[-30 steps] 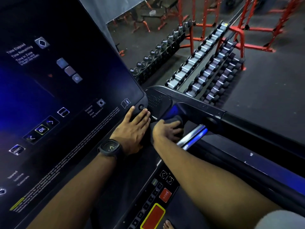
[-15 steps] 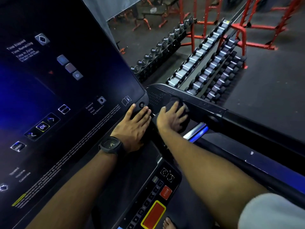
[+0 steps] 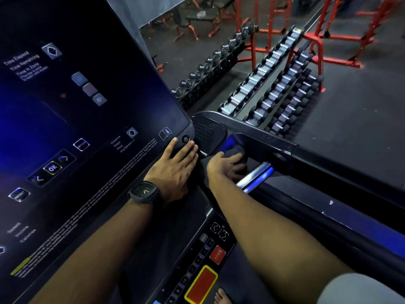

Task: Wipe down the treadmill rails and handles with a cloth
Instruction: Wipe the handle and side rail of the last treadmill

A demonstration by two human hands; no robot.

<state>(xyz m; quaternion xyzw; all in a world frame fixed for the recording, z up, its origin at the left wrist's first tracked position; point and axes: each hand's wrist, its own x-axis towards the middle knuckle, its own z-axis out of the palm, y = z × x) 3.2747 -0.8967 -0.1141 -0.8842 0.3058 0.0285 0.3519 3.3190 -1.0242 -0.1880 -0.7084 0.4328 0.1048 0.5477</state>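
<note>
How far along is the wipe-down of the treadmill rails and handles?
Done: nothing provable; no wiped streaks show. In hand: the right hand grips the dark cloth against the console end of the right rail, and the left hand rests flat on the corner of the console. Left: the chrome handle beside the cloth and the rail's long stretch; the treadmill's left side is out of view.

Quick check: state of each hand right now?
Left hand: open, flat on the console corner.
Right hand: holding the dark cloth against the handrail.

"OK" on console (image 3: 114,119), "STOP" on button (image 3: 217,254)
</note>
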